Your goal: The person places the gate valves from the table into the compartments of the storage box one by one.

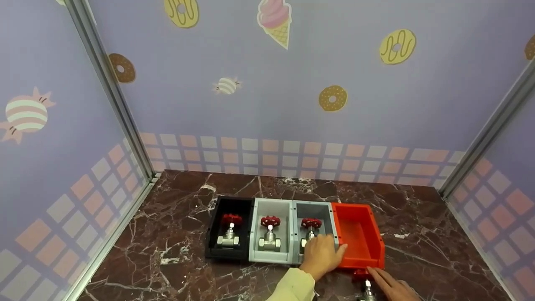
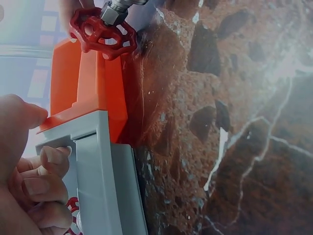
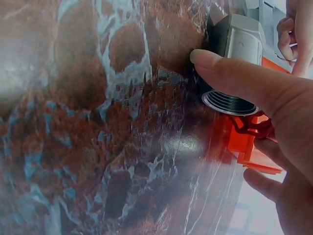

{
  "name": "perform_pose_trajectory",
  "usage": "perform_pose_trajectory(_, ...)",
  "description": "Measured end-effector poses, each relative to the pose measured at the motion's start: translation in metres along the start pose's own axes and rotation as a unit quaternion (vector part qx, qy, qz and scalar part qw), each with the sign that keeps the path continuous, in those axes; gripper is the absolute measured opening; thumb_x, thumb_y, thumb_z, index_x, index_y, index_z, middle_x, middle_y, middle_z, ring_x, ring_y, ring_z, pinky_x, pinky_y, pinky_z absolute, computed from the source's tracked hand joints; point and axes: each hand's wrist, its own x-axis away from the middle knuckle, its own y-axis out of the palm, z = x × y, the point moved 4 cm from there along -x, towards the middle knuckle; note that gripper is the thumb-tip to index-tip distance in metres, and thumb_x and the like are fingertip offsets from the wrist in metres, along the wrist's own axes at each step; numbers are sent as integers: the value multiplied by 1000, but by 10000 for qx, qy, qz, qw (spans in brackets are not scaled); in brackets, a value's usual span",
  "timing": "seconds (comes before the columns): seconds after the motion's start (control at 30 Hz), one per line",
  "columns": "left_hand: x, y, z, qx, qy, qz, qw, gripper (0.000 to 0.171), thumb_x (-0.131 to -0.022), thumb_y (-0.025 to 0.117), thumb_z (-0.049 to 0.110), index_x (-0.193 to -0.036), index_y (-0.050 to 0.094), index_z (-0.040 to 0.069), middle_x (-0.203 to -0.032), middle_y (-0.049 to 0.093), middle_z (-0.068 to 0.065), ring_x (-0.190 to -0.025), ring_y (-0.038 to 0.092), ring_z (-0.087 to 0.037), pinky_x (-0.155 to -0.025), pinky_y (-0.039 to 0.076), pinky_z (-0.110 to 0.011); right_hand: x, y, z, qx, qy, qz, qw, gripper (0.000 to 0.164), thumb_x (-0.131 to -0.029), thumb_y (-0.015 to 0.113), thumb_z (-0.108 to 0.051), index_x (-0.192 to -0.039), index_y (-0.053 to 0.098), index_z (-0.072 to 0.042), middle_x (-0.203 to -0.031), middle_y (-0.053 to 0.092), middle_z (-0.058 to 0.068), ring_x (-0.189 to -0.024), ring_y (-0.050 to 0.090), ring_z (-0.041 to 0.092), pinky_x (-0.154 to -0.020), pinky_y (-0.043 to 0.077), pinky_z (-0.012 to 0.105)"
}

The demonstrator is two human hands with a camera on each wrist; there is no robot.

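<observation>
My left hand (image 1: 321,255) grips the wall where the grey bin (image 1: 296,246) meets the orange-red bin (image 1: 355,234); in the left wrist view its fingers (image 2: 46,183) curl into the grey bin, with the thumb on the orange-red side. A metal valve (image 1: 368,290) with a red handwheel (image 2: 102,35) is in front of the orange-red bin. My right hand (image 1: 393,286) holds this valve, fingers by the handwheel and thumb (image 3: 230,73) across the body. Its threaded opening (image 3: 230,104) shows in the right wrist view. Another valve (image 1: 311,228) lies in the grey bin, partly behind my left hand.
Left of the grey bin, a white bin (image 1: 286,255) and a black bin (image 1: 228,254) stand in the same touching row. Each contains a red-wheeled valve. Dark marbled tabletop (image 1: 167,234) surrounds the row, with patterned panels (image 1: 267,113) behind and at both sides.
</observation>
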Motion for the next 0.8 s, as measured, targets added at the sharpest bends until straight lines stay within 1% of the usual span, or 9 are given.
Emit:
perform_pose_trajectory(0.07,0,-2,1,-45,2,49,10000,41,-80,57,56,-64,59,18,-61,61,0,-52,56,-16,-45,36,-30,0,2,1,48,-308,501,9983,82,-70,67,-57,-130,46,-6,-117,55,10,-63,54,7,-53,43,24)
perform_pose_trajectory(0.13,0,-3,2,-79,-2,99,9999,42,-79,58,55,-61,59,18,-60,61,0,-51,56,-16,-44,36,-29,0,3,1,139,-538,987,9936,81,-65,73,-52,-126,50,-5,-113,56,9,-62,55,7,-51,44,23)
perform_pose_trajectory(0.17,0,-4,2,-97,-2,120,9999,42,-79,59,55,-60,58,18,-60,62,0,-50,56,-15,-44,36,-29,0,4,0,176,-602,1127,9916,80,-64,74,-51,-125,51,-4,-112,57,10,-62,56,8,-51,44,23)
perform_pose_trajectory(0.2,0,-4,3,-109,10,145,9998,41,-79,59,54,-58,58,18,-60,62,0,-50,56,-15,-43,36,-30,0,4,0,206,-515,1132,9920,80,-64,74,-52,-126,50,-5,-112,57,9,-63,56,9,-52,45,24)
perform_pose_trajectory(0.3,0,-4,3,-120,6,162,9998,41,-79,59,54,-57,58,20,-61,64,0,-52,58,-15,-45,37,-30,-1,5,-3,161,-88,653,9977,81,-69,67,-57,-128,47,-6,-117,57,11,-73,61,18,-56,48,31)
perform_pose_trajectory(0.4,1,-4,5,-153,26,220,9996,38,-79,60,53,-58,60,20,-62,64,0,-54,59,-16,-47,38,-31,0,4,-5,163,255,268,9992,82,-72,62,-60,-130,45,-6,-120,56,12,-82,62,23,-60,49,34)
perform_pose_trajectory(0.47,1,-4,5,-156,19,246,9996,37,-78,61,52,-60,60,20,-62,64,0,-55,59,-17,-47,38,-31,0,3,-6,198,278,342,9988,82,-71,64,-60,-129,47,-4,-120,57,12,-84,62,22,-61,49,35)
perform_pose_trajectory(0.63,1,-3,5,-173,1,268,9995,35,-78,61,51,-62,62,19,-63,64,0,-55,59,-17,-47,38,-31,0,2,-6,250,464,361,9980,81,-70,61,-64,-128,50,-7,-119,58,8,-90,62,21,-67,49,36)
perform_pose_trajectory(0.8,0,-2,5,-165,-34,213,9996,35,-79,61,50,-62,62,19,-63,64,0,-55,59,-17,-45,38,-31,0,3,-4,345,415,462,9975,78,-70,61,-64,-125,52,-9,-117,59,6,-91,62,20,-67,49,35)
